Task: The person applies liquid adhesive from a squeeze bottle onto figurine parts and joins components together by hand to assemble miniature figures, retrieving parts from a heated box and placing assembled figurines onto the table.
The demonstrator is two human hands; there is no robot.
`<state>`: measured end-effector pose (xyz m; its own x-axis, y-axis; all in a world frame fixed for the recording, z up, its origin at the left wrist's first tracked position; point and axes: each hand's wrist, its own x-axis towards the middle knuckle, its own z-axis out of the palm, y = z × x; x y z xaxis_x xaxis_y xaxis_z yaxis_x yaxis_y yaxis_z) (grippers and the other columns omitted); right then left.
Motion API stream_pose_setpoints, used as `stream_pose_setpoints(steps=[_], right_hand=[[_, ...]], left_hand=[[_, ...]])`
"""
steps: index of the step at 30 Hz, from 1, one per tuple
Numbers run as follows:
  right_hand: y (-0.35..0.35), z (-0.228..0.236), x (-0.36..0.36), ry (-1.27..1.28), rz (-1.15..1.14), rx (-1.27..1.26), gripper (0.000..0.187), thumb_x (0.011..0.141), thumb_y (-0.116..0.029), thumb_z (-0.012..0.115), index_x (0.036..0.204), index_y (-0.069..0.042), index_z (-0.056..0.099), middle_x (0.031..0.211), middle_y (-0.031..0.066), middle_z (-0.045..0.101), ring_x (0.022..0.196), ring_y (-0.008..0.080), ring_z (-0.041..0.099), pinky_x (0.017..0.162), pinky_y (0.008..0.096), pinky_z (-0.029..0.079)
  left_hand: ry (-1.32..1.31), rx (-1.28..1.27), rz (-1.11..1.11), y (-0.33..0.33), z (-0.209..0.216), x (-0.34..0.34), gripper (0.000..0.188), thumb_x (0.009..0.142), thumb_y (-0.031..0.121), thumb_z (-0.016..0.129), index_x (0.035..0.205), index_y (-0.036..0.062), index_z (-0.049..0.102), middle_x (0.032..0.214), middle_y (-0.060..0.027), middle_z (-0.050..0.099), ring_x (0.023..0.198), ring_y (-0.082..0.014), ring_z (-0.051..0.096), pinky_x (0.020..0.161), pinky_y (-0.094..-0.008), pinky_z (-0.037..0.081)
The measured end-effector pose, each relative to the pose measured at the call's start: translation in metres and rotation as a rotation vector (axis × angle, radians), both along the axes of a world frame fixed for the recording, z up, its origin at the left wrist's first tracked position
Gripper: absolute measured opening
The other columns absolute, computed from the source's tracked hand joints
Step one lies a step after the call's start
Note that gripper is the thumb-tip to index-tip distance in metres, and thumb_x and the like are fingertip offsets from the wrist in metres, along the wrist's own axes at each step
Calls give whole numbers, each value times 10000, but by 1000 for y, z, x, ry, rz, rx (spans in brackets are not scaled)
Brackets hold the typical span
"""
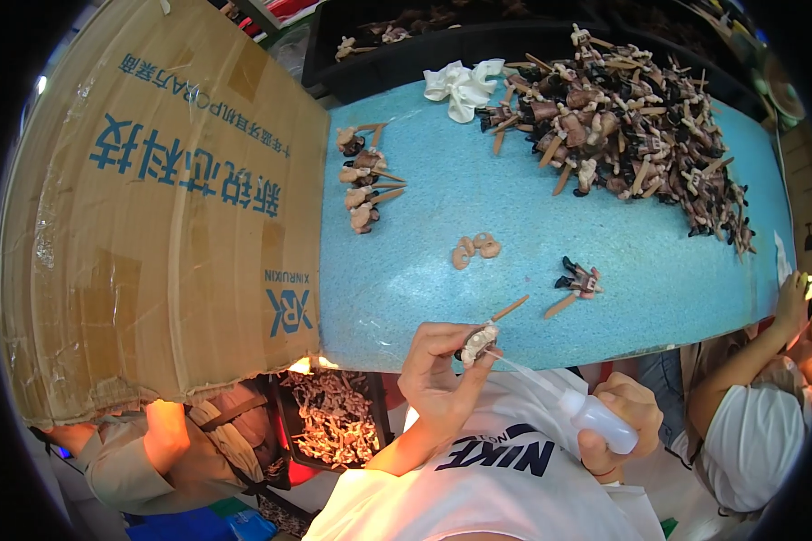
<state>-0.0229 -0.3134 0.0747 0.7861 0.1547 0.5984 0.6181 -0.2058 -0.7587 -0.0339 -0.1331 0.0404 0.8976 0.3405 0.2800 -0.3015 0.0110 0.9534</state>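
Observation:
Between the fingers of my left hand (435,374), at the table's near edge, is a small figurine (480,343) with a tan stick-like part pointing up and right. My right hand (630,410) grips a whitish squeeze bottle (606,426), tilted so that its long thin nozzle reaches the figurine; whether the tip touches it I cannot tell. Farther in on the blue mat (406,298) lie several tan, curved pieces (476,247) in a cluster. To their right is a single dark-and-pinkish figurine (583,281) with a tan, stick-like part beside it.
A heap of figurines (622,126) covers the far right of the mat, next to crumpled white material (464,87). Several figurines (363,191) line the left side. A large cardboard box (171,225) borders the mat. Black bins (442,50) stand behind. Other people sit at both sides.

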Motion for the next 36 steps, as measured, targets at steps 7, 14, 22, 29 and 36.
stream_pose_setpoints(steps=[7,14,22,29,36], right_hand=[[0,0,3,-31,47,-56,471,679,-292,761,971,-22,509,566,78,504,420,210,486,376,284,377],[-2,-2,2,-11,71,-33,466,662,-285,768,954,-23,517,601,82,506,431,221,490,376,293,374],[1,-2,3,4,10,-75,465,664,-284,767,948,-17,513,565,86,492,421,216,473,374,288,371],[2,-6,3,-13,34,-1,453,674,-263,757,968,-13,519,575,96,503,415,215,470,372,286,370],[5,-16,-1,-8,-147,104,461,718,-282,730,956,37,497,625,101,537,472,167,505,421,259,396]], left_hand=[[14,-53,-7,0,0,-2,221,776,-91,560,965,-6,481,958,-138,509,850,-244,611,653,-307,565],[27,-51,10,-1,-1,-1,209,779,-82,568,959,-8,489,954,-136,513,842,-245,614,651,-305,564],[8,-77,11,0,-1,0,239,752,-109,587,964,-35,507,965,-147,513,809,-226,610,682,-303,549],[0,-154,14,-2,-1,-1,267,728,-145,594,966,-55,512,980,-160,509,796,-205,600,694,-294,541],[17,-155,2,-1,2,-1,254,743,-134,584,969,-55,501,974,-154,505,787,-209,600,697,-295,545]])
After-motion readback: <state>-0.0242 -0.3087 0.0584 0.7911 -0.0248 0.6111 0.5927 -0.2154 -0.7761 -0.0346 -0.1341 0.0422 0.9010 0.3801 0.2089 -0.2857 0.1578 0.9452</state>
